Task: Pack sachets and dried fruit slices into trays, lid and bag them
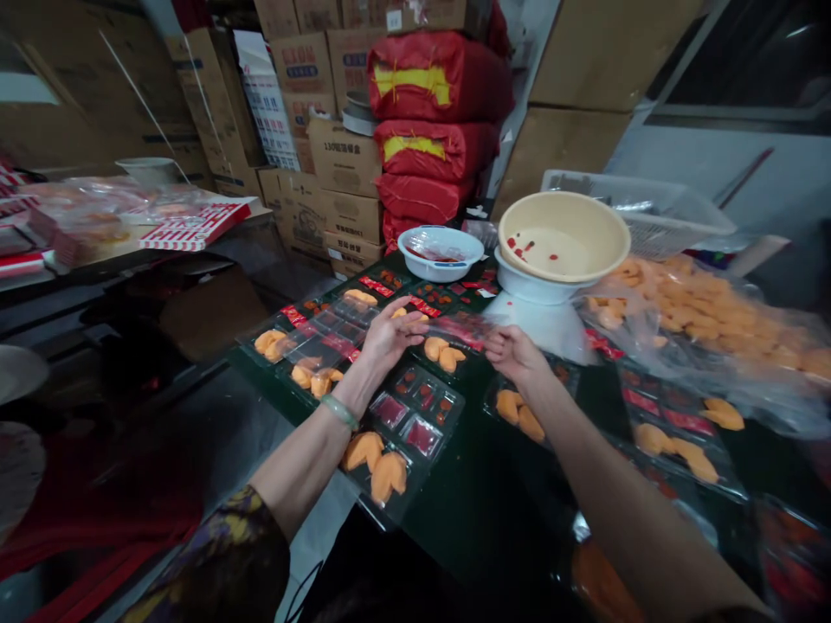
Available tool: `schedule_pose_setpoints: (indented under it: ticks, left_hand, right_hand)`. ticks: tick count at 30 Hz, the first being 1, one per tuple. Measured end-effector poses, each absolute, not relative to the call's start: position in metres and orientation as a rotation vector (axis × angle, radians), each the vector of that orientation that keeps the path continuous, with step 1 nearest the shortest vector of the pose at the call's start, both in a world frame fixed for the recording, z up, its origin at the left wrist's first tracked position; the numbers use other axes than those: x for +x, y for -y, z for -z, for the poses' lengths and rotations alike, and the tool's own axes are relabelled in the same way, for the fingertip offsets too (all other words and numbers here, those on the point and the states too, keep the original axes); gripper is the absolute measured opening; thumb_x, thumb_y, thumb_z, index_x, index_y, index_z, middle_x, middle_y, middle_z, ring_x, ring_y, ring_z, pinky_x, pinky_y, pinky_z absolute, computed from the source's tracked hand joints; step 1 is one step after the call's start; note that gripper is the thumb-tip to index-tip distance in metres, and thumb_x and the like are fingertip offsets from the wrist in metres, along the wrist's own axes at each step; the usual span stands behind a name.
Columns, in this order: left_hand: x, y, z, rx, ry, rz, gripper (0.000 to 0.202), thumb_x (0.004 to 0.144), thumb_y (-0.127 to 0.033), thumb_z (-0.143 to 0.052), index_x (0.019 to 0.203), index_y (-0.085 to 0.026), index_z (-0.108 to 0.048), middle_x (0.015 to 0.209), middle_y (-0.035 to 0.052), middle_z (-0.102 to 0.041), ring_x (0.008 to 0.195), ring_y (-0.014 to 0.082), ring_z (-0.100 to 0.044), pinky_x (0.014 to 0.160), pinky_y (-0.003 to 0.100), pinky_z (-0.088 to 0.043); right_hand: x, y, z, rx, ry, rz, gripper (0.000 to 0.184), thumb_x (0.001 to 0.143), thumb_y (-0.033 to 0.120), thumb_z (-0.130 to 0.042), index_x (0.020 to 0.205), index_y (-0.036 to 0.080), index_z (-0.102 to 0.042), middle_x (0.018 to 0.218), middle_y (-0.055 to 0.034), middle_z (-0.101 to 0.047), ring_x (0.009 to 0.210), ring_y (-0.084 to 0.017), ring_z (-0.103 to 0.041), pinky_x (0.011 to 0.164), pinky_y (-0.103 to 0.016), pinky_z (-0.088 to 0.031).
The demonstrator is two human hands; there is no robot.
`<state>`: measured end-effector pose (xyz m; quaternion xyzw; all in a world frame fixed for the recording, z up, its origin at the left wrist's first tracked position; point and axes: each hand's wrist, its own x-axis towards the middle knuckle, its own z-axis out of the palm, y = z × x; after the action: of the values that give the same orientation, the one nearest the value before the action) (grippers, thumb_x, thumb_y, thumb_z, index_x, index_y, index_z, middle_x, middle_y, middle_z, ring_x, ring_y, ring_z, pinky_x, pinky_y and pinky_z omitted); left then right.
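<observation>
Left hand (389,336) open, palm-down over a plastic tray (325,333) — right hand (516,355) pinching a clear red-tinted packet (454,331)

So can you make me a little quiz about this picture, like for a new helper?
1. Which wrist wears the pale green bangle: the one on the left hand or the one on the right hand?
2. True or false: the cream basin sits on top of a white bowl.
3. Fill in the gap: the pieces in the clear plastic tray are coloured ___.

Key: 1. left; 2. true; 3. orange.
</observation>
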<state>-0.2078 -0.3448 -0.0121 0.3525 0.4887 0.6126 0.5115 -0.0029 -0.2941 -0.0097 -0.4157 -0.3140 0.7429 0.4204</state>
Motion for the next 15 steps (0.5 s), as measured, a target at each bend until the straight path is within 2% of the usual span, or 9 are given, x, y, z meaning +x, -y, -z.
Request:
schedule_pose_setpoints:
  ticks: [3,5,7,10,13,15]
  left_hand:
    - [-0.208,0.330,0.024,1.033,-1.500,-1.266,0.037,0.082,-0.023,-0.037,0.115,-0.012,-0.049,0.092,0.0099,-0.064,0.073,0.0137,-0.064,0.065,0.027,-0.052]
    - [-0.204,0.324,0.030,1.125,-1.712,-1.123,0.033,0.083,-0.030,-0.042,0.104,-0.009,-0.055,0.084,0.0107,-0.064,0.071,0.0161,-0.063,0.064,0.029,-0.052]
    - [-0.199,0.318,0.035,1.199,-1.837,-1.039,0.027,0.076,-0.029,-0.056,0.095,-0.010,-0.060,0.081,0.0092,-0.064,0.075,0.0182,-0.063,0.069,0.030,-0.051]
    - [-0.194,0.313,0.037,1.392,-2.009,-0.879,0.024,0.066,-0.025,-0.065,0.088,-0.015,-0.064,0.088,0.0075,-0.064,0.091,0.0230,-0.059,0.083,0.035,-0.047]
    - [-0.192,0.311,0.034,1.579,-2.118,-0.715,0.026,0.067,-0.028,-0.064,0.091,-0.020,-0.065,0.099,0.0089,-0.062,0.106,0.0293,-0.053,0.088,0.041,-0.043]
    - [-0.191,0.312,0.033,1.674,-2.161,-0.626,0.026,0.070,-0.030,-0.061,0.094,-0.020,-0.065,0.106,0.0106,-0.061,0.112,0.0313,-0.048,0.088,0.042,-0.043]
  right_hand:
    - [0.008,0.285,0.020,-1.253,0.747,-1.874,0.025,0.072,0.010,-0.044,0.056,0.019,-0.028,0.045,0.0080,-0.025,0.038,-0.005,-0.021,0.034,-0.015,-0.017]
    - [0.012,0.283,0.022,-1.385,0.720,-1.898,0.026,0.074,0.009,-0.042,0.055,0.019,-0.029,0.044,0.0078,-0.026,0.037,-0.004,-0.022,0.034,-0.014,-0.017]
    - [0.012,0.281,0.021,-1.504,0.696,-1.923,0.029,0.080,0.010,-0.041,0.055,0.018,-0.030,0.045,0.0081,-0.027,0.037,-0.004,-0.023,0.033,-0.014,-0.017]
    - [0.010,0.279,0.018,-1.641,0.686,-1.942,0.032,0.088,0.016,-0.042,0.057,0.017,-0.034,0.048,0.0086,-0.030,0.038,-0.002,-0.025,0.033,-0.014,-0.019]
    - [0.008,0.279,0.016,-1.715,0.729,-1.926,0.034,0.091,0.018,-0.039,0.058,0.016,-0.040,0.047,0.0066,-0.034,0.038,-0.003,-0.030,0.034,-0.014,-0.023]
    - [0.005,0.280,0.017,-1.747,0.779,-1.892,0.033,0.092,0.023,-0.041,0.060,0.015,-0.045,0.047,0.0046,-0.039,0.040,-0.004,-0.035,0.035,-0.015,-0.028]
